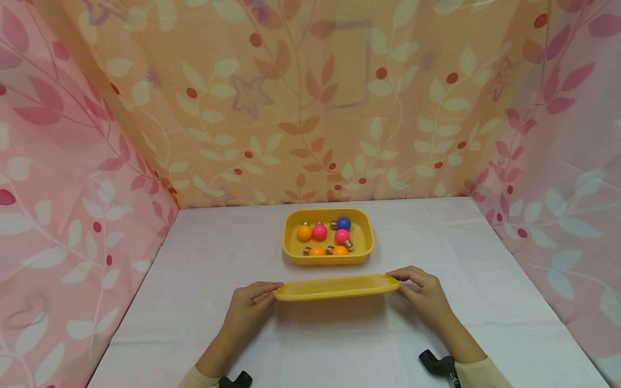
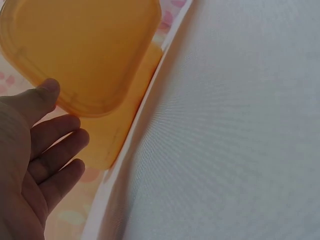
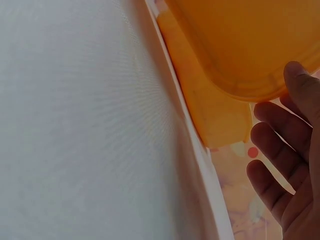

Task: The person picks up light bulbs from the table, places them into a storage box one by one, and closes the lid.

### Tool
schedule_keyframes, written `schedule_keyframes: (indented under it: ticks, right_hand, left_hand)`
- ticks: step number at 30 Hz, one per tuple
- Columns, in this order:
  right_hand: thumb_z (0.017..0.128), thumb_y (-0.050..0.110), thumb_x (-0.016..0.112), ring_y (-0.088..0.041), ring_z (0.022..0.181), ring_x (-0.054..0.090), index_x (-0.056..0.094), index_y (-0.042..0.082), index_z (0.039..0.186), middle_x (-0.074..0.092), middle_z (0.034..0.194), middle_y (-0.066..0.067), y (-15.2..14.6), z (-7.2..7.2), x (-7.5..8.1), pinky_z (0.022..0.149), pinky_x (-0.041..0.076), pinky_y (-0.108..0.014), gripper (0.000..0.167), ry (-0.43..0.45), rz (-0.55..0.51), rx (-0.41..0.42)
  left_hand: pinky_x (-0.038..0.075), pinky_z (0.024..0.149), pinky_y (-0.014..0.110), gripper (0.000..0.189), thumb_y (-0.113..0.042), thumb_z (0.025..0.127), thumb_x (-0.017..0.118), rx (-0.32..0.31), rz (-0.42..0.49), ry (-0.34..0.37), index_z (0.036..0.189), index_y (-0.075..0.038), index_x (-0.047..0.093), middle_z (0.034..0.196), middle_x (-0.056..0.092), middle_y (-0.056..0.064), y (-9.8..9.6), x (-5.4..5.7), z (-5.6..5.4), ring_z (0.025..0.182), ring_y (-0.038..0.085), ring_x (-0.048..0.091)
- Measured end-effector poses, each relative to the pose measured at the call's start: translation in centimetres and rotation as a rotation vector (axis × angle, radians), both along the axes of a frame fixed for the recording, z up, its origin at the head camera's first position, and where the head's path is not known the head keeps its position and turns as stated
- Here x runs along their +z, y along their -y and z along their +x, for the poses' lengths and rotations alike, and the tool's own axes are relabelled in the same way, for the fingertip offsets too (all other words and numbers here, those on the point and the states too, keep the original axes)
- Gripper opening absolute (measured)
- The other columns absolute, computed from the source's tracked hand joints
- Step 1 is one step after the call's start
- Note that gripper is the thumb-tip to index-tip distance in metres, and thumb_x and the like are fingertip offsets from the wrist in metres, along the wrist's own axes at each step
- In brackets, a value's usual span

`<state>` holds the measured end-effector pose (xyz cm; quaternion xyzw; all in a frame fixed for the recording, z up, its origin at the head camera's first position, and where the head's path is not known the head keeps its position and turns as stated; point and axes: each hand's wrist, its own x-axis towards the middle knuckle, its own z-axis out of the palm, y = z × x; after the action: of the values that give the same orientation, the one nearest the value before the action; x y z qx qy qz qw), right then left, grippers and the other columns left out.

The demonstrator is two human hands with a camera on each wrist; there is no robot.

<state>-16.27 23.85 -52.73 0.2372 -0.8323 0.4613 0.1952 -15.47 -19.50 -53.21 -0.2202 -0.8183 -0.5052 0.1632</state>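
Note:
A yellow lid (image 1: pixel 337 288) is held tilted above the table, between both hands. My left hand (image 1: pixel 249 308) pinches its left end; in the left wrist view the thumb (image 2: pixel 47 95) presses the lid's face (image 2: pixel 85 50) while the other fingers spread below. On the right end, my right hand (image 1: pixel 426 296) pinches the lid in the same way, thumb (image 3: pixel 301 85) on its face. Just beyond the lid stands a yellow box (image 1: pixel 328 259) without a cover. Inside it lie several small bulbs with metal screw bases: orange (image 1: pixel 304 233), pink (image 1: pixel 319 231) and blue (image 1: pixel 343 223).
White cloth (image 1: pixel 194 258) covers the table. Patterned curtains enclose it: pink at the left (image 1: pixel 63 215) and right (image 1: pixel 572 205), orange at the back (image 1: pixel 310 97). Each wrist wears a black camera mount, one at the left (image 1: pixel 236 380) and one at the right (image 1: pixel 436 364).

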Motion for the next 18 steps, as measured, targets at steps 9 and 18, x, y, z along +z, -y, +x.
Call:
schedule_keyframes:
  ticks: [9, 18]
  right_hand:
    - [0.078, -0.003, 0.085, -0.001, 0.088, 0.067, 0.077, 0.022, 0.099, 0.075, 0.094, 0.009, 0.42, 0.08, 0.08, 0.080, 0.054, -0.012, 0.034, -0.055, 0.025, -0.021]
    - [0.080, -0.005, 0.084, -0.005, 0.086, 0.069, 0.077, 0.018, 0.094, 0.076, 0.091, 0.005, 0.62, 0.07, 0.01, 0.080, 0.054, -0.010, 0.028, -0.044, -0.014, 0.016]
  left_hand:
    - [0.057, 0.081, 0.012, 0.021, 0.005, 0.080, 0.083, 0.047, 0.030, -0.031, 0.098, -0.006, 0.081, 0.096, 0.079, 0.004, -0.15, 0.12, -0.21, 0.091, 0.005, 0.073]
    - [0.061, 0.081, 0.020, 0.017, -0.004, 0.086, 0.080, 0.009, 0.150, 0.079, 0.102, -0.009, 0.081, 0.097, 0.079, 0.004, 0.15, -0.25, -0.24, 0.091, 0.013, 0.075]
